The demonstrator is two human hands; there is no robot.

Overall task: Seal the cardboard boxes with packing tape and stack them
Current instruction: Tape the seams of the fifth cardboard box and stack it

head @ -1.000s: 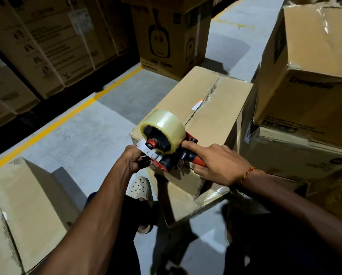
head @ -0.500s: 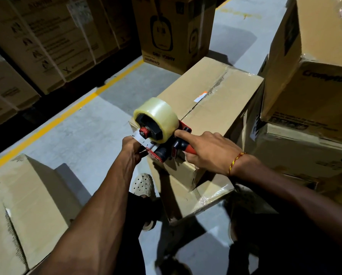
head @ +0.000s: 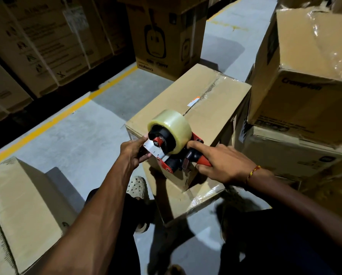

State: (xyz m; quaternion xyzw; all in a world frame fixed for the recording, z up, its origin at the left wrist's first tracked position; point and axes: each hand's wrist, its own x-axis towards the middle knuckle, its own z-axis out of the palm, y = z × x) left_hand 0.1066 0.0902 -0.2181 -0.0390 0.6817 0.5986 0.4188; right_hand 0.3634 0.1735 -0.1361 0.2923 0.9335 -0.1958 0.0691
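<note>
A brown cardboard box [head: 209, 108] stands on the floor in front of me, its top seam showing tape and a small orange-white label. A red and black tape dispenser [head: 178, 155] with a clear tape roll [head: 174, 126] sits against the box's near top corner. My right hand [head: 223, 165] grips the dispenser's red handle. My left hand [head: 134, 153] pinches the loose white tape end at the box's near left edge. Another cardboard box [head: 21, 211] lies at the lower left.
Two stacked cardboard boxes [head: 309, 76] rise close on the right. A printed carton [head: 166, 32] stands behind the box, and shelved cartons [head: 43, 42] line the left beyond a yellow floor line [head: 66, 114]. My sandalled foot [head: 136, 187] rests beside the box.
My left hand has shifted from under the dispenser to pinching the tape end out to the left. The dispenser stays at the box's near corner in my right hand.
</note>
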